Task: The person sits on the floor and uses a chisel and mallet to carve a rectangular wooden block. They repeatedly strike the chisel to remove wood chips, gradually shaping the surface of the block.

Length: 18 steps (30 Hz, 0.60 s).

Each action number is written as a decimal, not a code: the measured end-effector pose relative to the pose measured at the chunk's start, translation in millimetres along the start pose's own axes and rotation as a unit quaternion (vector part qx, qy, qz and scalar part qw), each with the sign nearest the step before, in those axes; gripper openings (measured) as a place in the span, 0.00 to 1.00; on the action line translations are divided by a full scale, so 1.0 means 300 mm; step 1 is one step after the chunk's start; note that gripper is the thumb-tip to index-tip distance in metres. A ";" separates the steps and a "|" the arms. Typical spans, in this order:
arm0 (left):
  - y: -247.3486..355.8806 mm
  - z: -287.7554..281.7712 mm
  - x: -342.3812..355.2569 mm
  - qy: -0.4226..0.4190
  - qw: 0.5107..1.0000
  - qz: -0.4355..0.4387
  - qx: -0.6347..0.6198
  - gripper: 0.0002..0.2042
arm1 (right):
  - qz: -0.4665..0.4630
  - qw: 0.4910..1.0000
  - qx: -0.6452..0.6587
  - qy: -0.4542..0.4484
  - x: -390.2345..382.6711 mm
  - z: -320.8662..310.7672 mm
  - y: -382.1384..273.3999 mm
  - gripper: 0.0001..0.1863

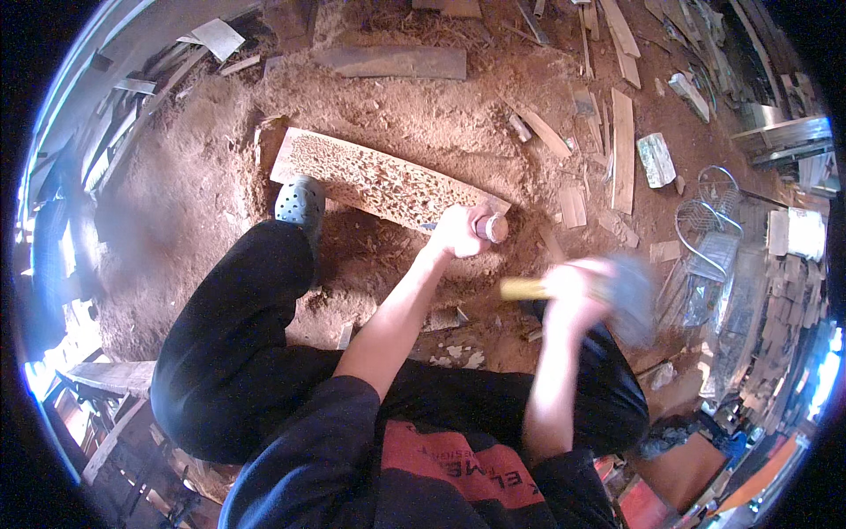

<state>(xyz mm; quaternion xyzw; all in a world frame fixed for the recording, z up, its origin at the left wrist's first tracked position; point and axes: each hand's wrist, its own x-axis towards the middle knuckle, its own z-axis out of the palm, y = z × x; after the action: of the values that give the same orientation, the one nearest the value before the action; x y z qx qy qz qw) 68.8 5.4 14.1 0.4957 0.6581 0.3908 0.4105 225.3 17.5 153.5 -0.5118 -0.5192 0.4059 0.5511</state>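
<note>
Pale wood, carved across much of its upper face with a dense pattern of small hollows, forms a long board (352,169) lying on the brown, debris-strewn ground (388,115) in front of a seated person, seen from above; it slants from upper left down to the right, its right end just beside the left hand (458,233); the left hand's grip is clenched around a hand tool (495,230), whose round butt end points up toward the viewer; the tool's far end is mostly hidden, so whether it touches the wood cannot be told.

Right of that, apart from the board, the right hand (577,287) is blurred, its grip closed around a striking tool with a yellow handle (520,289); the wide grey-blue head (631,300) lies to the right of the fist, too smeared to make out its exact shape.

One grey clog with holes (300,203) overlaps the board's near edge toward its left end; the legs wear black trousers (233,326), spread apart; the dark shirt carries a red panel (458,463) on the front.

Beyond the board lies a flat plank (392,62); to the right are a narrow wood strip (622,150), a whitish block (655,160) and a wire object (718,189); further right, many wood pieces (762,326) are heaped along the side.
</note>
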 end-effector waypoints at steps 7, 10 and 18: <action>0.005 -0.047 -0.019 -0.001 1.000 -0.014 -0.003 0.17 | 0.337 0.897 -0.233 -0.164 0.026 0.054 0.195 0.08; -0.094 -0.099 -0.024 0.138 0.966 0.050 -0.212 0.10 | 0.375 0.870 -0.267 -0.178 -0.011 0.094 0.248 0.10; -0.110 -0.191 -0.005 0.198 0.942 -0.036 -0.268 0.07 | 0.390 0.815 -0.361 -0.230 -0.142 0.076 0.582 0.12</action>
<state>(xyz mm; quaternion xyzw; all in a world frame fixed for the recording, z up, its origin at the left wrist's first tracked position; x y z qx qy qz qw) 4.9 -8.9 4.5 0.2559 0.6144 0.6276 0.4039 211.9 4.5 -26.7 -0.7250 -0.4975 0.4761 -0.0132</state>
